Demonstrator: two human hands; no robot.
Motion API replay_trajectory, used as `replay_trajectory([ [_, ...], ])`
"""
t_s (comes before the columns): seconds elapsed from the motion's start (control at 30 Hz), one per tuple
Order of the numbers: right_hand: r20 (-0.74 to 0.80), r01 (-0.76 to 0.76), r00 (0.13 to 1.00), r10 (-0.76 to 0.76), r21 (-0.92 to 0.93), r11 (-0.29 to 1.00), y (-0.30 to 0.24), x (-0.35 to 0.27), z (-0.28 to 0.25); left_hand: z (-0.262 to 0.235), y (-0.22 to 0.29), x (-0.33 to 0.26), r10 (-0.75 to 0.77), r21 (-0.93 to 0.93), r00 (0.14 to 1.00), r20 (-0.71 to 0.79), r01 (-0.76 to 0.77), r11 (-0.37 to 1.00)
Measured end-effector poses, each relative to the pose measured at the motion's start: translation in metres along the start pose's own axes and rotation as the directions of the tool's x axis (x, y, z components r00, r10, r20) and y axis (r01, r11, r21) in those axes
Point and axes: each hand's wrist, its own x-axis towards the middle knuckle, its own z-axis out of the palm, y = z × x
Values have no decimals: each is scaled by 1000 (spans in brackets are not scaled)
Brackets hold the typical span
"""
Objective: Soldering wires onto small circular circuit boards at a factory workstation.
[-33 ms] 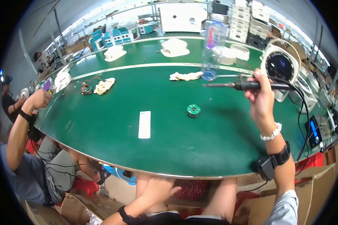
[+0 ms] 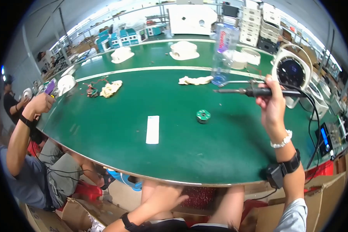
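My right hand [image 2: 273, 94] is closed around the dark handle of a soldering iron [image 2: 255, 92], raised over the right side of the bench. The iron's tip points left, with a thin metal tube [image 2: 236, 82] running just above it. Below and left of the tip sits a small round part [image 2: 203, 115] with a green circuit-board top, apart from the iron. A white rectangular strip [image 2: 152, 130] lies further left on the green bench [image 2: 104, 135]. Down by my lap, my left hand [image 2: 162, 199] rests over my thigh, holding nothing visible, its thumb spread and some fingertips hidden.
A clear plastic bottle [image 2: 222, 54] stands behind the iron beside a crumpled white glove [image 2: 195, 80]. Another glove [image 2: 111, 89] lies left, near wired parts [image 2: 92, 92]. Cables hang by a lit controller [image 2: 324, 138]. A co-worker's arm [image 2: 19, 143] reaches over the left end.
The whole view shifts slightly, so the bench things appear a little further right and lower. My right hand keeps the soldering iron; nothing on the bench has visibly moved.
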Motion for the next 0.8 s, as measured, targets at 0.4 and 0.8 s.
replay_trajectory([
  [0.4,-57,-21,998,18,-51,998,13,2,-6,-201,-133,18,131,443,812,-568,167,881],
  [0.8,14,-16,1000,18,-150,989,11,6,-2,-246,-275,60,-375,399,744,-553,631,665],
])
